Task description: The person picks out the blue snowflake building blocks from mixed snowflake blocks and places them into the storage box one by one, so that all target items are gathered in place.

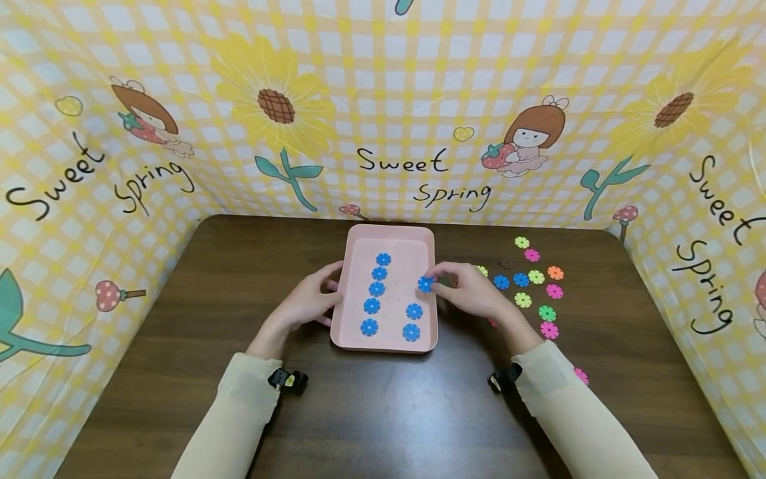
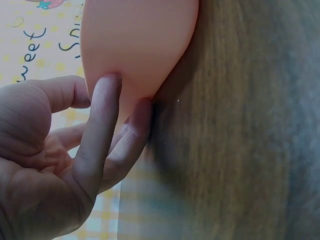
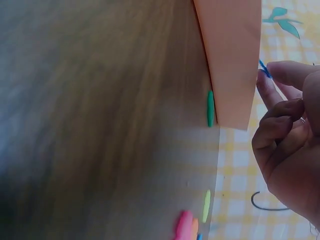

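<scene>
A pink tray [image 1: 395, 239] lies on the table, with a column of blue notched plastic discs [image 1: 376, 289] along its left and two more blue discs [image 1: 414, 311] at its lower right. My left hand [image 1: 310, 296] holds the tray's left side. In the left wrist view, fingertips [image 2: 107, 87] press on the tray's outer wall [image 2: 140, 40] while the thumb meets its rim. Between thumb and forefinger, my right hand [image 1: 469, 289] pinches another blue disc [image 1: 425, 285], over the tray near its right rim. The right wrist view shows this disc [image 3: 265, 69] edge-on.
Right of the tray, loose notched discs lie scattered: blue [image 1: 521, 280], yellow-green [image 1: 523, 300], pink [image 1: 548, 330], orange [image 1: 555, 273] and green [image 1: 547, 313]. Some sit partly behind the right hand. A yellow checked cloth [image 1: 395, 100] surrounds the dark wooden table [image 1: 263, 246] at the back and sides.
</scene>
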The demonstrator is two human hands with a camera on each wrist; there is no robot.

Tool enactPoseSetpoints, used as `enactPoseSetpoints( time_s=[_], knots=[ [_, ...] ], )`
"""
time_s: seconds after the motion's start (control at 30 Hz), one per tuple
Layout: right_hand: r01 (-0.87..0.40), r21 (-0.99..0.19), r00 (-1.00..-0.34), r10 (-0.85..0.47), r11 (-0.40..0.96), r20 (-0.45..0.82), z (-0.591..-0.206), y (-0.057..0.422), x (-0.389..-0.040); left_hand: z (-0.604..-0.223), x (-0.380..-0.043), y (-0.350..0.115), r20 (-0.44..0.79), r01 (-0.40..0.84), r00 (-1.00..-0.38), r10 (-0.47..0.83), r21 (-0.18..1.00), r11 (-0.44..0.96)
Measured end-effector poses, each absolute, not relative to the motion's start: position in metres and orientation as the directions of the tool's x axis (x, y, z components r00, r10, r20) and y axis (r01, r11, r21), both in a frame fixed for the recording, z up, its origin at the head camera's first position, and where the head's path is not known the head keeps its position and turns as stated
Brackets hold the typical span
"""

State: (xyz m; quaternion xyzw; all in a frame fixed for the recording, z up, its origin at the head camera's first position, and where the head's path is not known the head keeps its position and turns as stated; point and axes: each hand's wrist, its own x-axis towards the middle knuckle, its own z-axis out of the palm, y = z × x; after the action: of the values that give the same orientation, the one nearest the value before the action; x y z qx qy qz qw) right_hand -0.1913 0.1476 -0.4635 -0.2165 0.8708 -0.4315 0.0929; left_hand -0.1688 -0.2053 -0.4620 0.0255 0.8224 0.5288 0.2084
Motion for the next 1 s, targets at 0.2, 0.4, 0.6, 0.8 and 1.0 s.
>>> enactPoseSetpoints(
  time_s=[0.2, 0.4, 0.6, 0.8, 1.0],
  knots=[
    [-0.365, -0.737, -0.854, -0.519, 0.568, 0.023, -0.468, 0.134, -0.198, -0.463, -0.169, -0.205, -0.314, -0.175, -0.912, 0.265, 0.880, 0.441],
    [-0.398, -0.674, -0.846, -0.533, 0.623, 0.007, -0.469, 0.126, -0.201, -0.463, -0.169, -0.205, -0.311, -0.170, -0.912, 0.268, 0.880, 0.444],
    [-0.422, -0.584, -0.847, -0.531, 0.693, -0.018, -0.468, 0.121, -0.204, -0.463, -0.170, -0.205, -0.316, -0.175, -0.911, 0.264, 0.877, 0.447],
    [-0.439, -0.539, -0.848, -0.529, 0.719, -0.015, -0.465, 0.121, -0.203, -0.463, -0.170, -0.205, -0.311, -0.168, -0.912, 0.266, 0.877, 0.449],
    [-0.434, -0.578, -0.858, -0.512, 0.691, 0.032, -0.458, 0.128, -0.200, -0.464, -0.170, -0.205, -0.315, -0.171, -0.910, 0.268, 0.878, 0.448]
  ],
)
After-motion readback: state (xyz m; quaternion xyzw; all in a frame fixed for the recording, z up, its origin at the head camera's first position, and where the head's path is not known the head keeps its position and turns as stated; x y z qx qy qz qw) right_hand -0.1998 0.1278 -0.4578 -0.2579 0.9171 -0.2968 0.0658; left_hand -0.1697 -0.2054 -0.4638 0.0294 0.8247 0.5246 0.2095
